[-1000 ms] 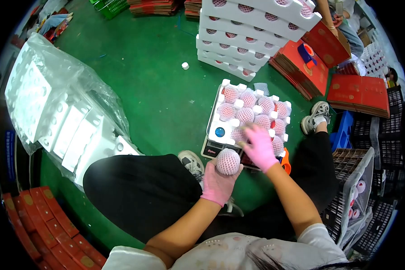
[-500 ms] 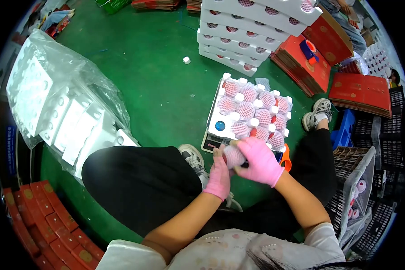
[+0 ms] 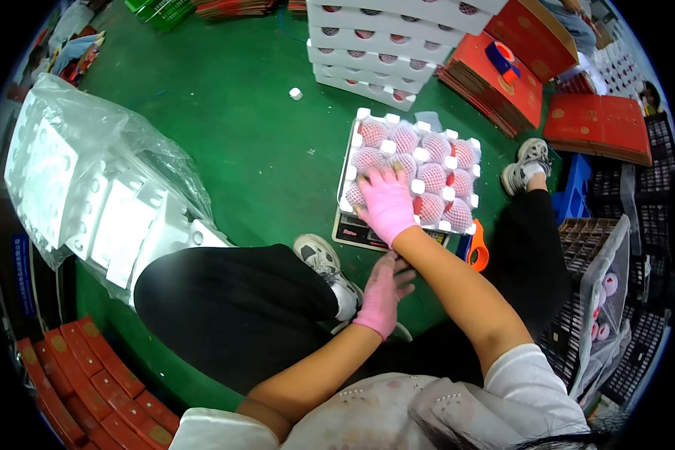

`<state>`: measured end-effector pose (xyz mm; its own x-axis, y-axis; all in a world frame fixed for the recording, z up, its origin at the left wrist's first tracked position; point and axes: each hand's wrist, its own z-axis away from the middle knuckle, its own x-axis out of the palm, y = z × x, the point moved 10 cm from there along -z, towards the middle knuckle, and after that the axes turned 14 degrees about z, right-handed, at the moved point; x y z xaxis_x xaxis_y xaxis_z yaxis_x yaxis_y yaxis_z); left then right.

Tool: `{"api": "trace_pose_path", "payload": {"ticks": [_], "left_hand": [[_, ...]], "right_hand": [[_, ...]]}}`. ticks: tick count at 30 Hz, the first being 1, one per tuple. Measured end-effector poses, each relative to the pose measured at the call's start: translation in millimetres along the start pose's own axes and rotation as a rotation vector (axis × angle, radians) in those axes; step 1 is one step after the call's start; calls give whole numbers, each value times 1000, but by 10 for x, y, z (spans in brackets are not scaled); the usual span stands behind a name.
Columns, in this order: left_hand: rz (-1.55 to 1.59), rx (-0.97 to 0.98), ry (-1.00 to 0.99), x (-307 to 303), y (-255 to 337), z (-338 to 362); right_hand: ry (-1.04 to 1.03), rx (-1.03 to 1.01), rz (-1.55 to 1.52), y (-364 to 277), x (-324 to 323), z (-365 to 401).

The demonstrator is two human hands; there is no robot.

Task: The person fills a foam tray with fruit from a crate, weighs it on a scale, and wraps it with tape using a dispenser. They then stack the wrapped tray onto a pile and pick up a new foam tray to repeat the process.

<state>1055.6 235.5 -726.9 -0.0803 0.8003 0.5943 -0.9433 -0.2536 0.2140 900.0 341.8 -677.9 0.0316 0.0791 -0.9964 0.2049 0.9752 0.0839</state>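
The netted fruit (image 3: 355, 195) has been moved from between the 2 hands into the near-left pocket of the foam tray (image 3: 350, 150). At far left, a plastic bag of white trays (image 3: 90, 180) is seen on the floor. The left hand (image 3: 386, 289) is held open and empty above a shoe (image 3: 326, 266). The right hand (image 3: 388, 201) is laid flat over the fruit, nothing gripped. An orange tool (image 3: 476, 253) lies near the tray's right corner.
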Motion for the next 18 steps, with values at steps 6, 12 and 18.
{"api": "trace_pose_path", "payload": {"ticks": [6,12,18], "left_hand": [[-237,-411,-178,44,-709,333],[-337,-345,-205,176,-634,395],[-364,-312,-136,132,-662,335]], "right_hand": [[351,335,-459,1197,-744,741],[482,1154,-1267,3023,-208,2550],[197,1735,-1645,2614,2060,3200]]}}
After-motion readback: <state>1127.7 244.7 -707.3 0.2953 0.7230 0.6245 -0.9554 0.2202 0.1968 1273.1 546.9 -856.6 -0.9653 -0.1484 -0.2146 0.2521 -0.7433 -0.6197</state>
